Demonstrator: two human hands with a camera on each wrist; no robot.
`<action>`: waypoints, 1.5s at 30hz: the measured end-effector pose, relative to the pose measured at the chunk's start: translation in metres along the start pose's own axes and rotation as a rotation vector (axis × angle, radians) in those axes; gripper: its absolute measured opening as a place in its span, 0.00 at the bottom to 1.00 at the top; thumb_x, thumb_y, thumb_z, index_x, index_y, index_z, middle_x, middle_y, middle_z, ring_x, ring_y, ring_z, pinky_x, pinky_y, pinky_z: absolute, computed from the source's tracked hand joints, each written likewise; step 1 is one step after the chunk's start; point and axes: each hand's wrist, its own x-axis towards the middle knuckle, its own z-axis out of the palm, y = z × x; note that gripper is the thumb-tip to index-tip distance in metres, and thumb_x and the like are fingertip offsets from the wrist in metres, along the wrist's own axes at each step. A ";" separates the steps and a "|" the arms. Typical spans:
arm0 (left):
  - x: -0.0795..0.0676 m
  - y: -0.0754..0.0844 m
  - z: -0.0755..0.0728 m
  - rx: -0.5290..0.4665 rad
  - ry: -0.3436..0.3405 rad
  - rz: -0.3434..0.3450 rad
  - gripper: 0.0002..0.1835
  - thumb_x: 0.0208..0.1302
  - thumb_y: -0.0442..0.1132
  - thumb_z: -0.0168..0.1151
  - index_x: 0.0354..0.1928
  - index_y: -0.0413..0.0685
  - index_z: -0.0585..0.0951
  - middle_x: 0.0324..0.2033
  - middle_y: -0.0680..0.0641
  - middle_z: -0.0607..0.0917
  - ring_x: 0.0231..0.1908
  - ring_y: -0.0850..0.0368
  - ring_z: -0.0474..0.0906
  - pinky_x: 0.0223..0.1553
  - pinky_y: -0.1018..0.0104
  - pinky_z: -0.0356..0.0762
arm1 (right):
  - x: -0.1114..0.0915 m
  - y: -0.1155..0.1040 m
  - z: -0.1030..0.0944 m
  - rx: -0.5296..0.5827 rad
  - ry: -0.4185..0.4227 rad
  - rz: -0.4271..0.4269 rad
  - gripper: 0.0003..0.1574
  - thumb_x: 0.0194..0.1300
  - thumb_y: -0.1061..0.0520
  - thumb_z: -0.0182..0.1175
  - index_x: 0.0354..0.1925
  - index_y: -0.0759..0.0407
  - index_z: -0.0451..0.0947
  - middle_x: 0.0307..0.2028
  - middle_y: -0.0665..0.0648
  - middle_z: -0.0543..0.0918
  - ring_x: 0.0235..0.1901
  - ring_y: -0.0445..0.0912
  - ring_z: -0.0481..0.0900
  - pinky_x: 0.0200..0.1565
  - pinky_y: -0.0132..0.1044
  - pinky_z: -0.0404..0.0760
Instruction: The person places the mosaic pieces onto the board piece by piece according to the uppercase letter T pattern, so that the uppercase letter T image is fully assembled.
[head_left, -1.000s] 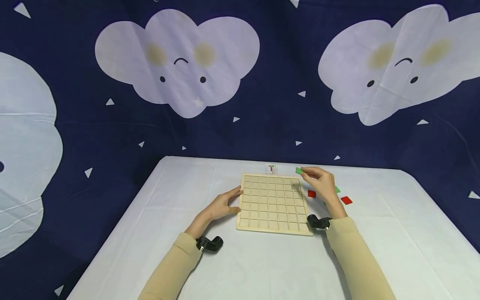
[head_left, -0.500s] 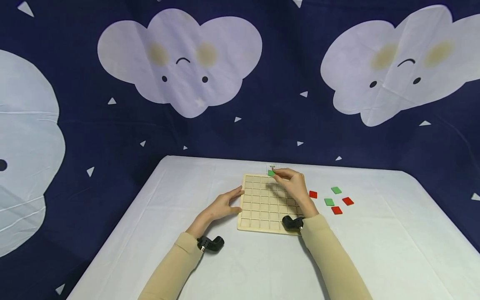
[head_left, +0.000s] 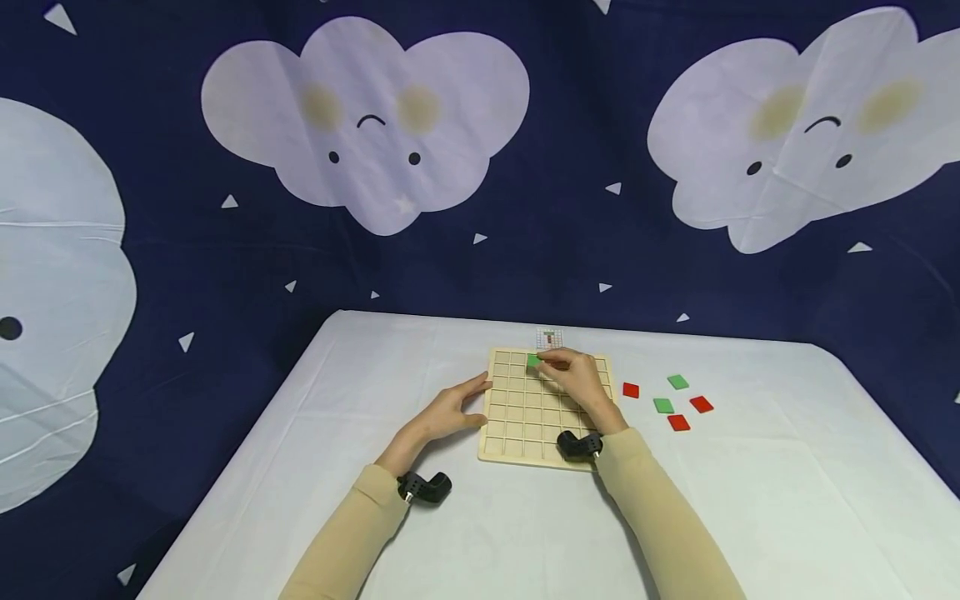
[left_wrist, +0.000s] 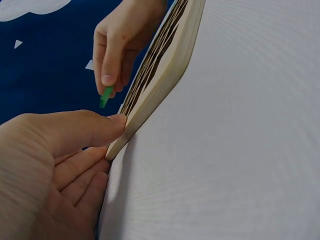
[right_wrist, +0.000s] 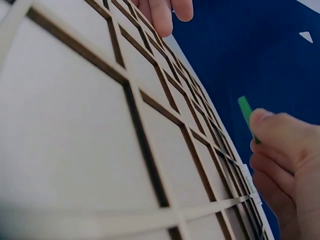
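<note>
A green square tile [head_left: 534, 361] is pinched between the thumb and fingers of my right hand [head_left: 576, 377]. That hand is over the far rows of a pale wooden grid board [head_left: 517, 412]; in the right wrist view the tile [right_wrist: 245, 109] is held tilted above the grid. My left hand [head_left: 450, 410] rests against the board's left edge, thumb and fingers spread and fairly straight. In the left wrist view, the left thumb [left_wrist: 95, 131] touches the wooden rim [left_wrist: 170, 75]. Part of the board is hidden under the right hand and wrist.
Right of the board lie red tiles [head_left: 631, 390] and green tiles [head_left: 663, 406], spread loosely on the white tablecloth [head_left: 480, 533]. A small card with a coloured grid pattern [head_left: 549, 337] lies behind the board. A dark blue cloud-print cloth [head_left: 570, 250] hangs beyond the table.
My right hand has carried the green tile leftward from beyond the board's far right corner, then down over its far rows. The loose tiles are uncovered. My left hand stays at the edge.
</note>
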 end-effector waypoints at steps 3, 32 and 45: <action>0.000 0.000 0.000 -0.004 0.002 0.004 0.42 0.56 0.31 0.66 0.70 0.34 0.56 0.64 0.43 0.69 0.68 0.49 0.56 0.68 0.57 0.51 | 0.001 0.004 0.001 -0.051 -0.018 -0.019 0.14 0.58 0.59 0.67 0.44 0.63 0.84 0.41 0.60 0.84 0.39 0.51 0.82 0.41 0.40 0.83; 0.000 0.000 -0.001 0.002 -0.009 -0.015 0.43 0.56 0.32 0.67 0.71 0.37 0.55 0.64 0.46 0.69 0.68 0.52 0.54 0.69 0.59 0.49 | -0.003 0.004 0.002 -0.130 -0.064 -0.045 0.17 0.55 0.58 0.69 0.44 0.60 0.84 0.43 0.58 0.84 0.45 0.53 0.79 0.49 0.45 0.78; 0.000 -0.002 -0.001 0.009 -0.012 -0.006 0.43 0.56 0.33 0.66 0.71 0.36 0.55 0.64 0.45 0.69 0.68 0.50 0.54 0.68 0.57 0.49 | 0.002 -0.014 -0.030 0.488 0.052 0.217 0.29 0.63 0.56 0.63 0.57 0.70 0.72 0.52 0.62 0.79 0.46 0.40 0.79 0.49 0.29 0.77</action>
